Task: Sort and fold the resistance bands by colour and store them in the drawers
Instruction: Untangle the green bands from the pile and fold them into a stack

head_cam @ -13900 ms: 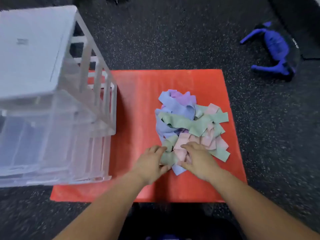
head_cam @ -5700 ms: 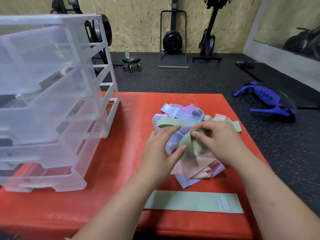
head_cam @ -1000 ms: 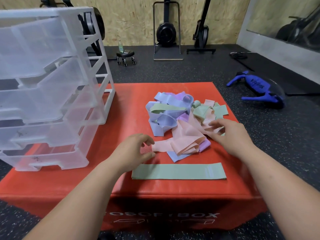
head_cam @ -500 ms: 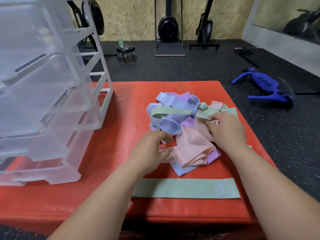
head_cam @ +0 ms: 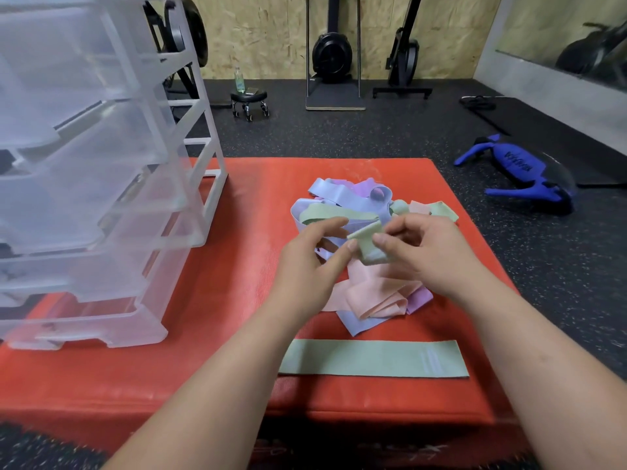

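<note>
A heap of resistance bands (head_cam: 359, 212) in blue, purple, green and pink lies in the middle of the red soft box (head_cam: 237, 300). Above the heap, both hands hold a green band (head_cam: 368, 244). My right hand (head_cam: 427, 256) pinches it between thumb and fingers, and my left hand (head_cam: 308, 262) touches its left edge with the thumb and fingertips. One green band (head_cam: 373, 358) lies flat and straight near the box's front edge. A pink band (head_cam: 373, 293) sprawls at the near side of the heap. The clear plastic drawer unit (head_cam: 95, 184) stands on the left of the box.
Dark speckled rubber floor surrounds the box. A blue exercise device (head_cam: 522, 174) lies on the floor to the right. Gym machines, a small wheeled stool (head_cam: 249, 100) and a bottle stand by the far wooden wall.
Both hands have risen from the heap. My right hand has pulled a green band up out of it, and my left hand has come over to touch that band.
</note>
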`<state>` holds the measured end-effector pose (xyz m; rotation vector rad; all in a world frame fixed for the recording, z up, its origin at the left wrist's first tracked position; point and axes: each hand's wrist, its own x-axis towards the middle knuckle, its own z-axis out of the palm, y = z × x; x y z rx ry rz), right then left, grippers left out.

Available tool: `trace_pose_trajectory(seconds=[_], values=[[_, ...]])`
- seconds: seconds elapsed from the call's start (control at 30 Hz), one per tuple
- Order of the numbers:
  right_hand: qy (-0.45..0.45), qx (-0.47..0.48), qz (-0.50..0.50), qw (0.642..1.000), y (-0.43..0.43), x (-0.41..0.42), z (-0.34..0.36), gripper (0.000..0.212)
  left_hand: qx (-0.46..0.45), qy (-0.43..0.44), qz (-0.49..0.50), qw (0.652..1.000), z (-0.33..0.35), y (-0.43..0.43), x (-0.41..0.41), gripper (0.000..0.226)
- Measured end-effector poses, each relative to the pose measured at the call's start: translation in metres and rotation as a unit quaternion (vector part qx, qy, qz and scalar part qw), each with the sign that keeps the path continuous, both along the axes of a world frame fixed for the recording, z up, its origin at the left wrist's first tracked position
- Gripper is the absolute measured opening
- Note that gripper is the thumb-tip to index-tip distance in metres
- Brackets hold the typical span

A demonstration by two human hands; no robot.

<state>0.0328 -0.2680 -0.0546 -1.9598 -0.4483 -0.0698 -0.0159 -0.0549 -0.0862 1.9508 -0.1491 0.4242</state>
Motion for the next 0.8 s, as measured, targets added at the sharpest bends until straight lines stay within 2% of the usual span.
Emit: trace_pose_trajectory(seconds=[0.1,0.23,0.37,0.53,0.6,0.7,0.8], values=[[0.016,-0.001,0.016,1.000,0.004,-0.008,0.000,0.009,-0.012,0.018,-0.014,1.000,0.002,-0.003,-0.004,0.007],[-0.009,-0.075,0.027,0.997,0.004,-0.010,-0.002,0.018,-0.010,0.020,-0.015,1.000,0.003,-0.001,-0.005,0.015],[-0.037,-0.109,0.013,0.993,0.005,-0.013,0.004,0.011,-0.048,0.012,-0.017,0.999,0.008,-0.002,-0.006,0.017],[-0.036,-0.050,0.022,0.998,0.013,-0.017,0.013,0.014,-0.138,-0.003,-0.012,0.990,0.014,-0.002,-0.006,0.010],[-0.029,0.005,0.018,0.999,0.017,-0.021,0.017,0.014,-0.164,-0.001,-0.018,0.986,0.017,-0.002,-0.007,0.009],[-0.005,0.118,0.017,0.993,0.023,-0.026,0.025,0.013,-0.146,0.023,-0.057,0.987,0.019,-0.002,-0.008,0.013],[-0.002,0.148,-0.005,0.989,0.026,-0.024,0.026,0.014,-0.079,0.045,-0.091,0.992,0.015,0.001,-0.008,0.014]])
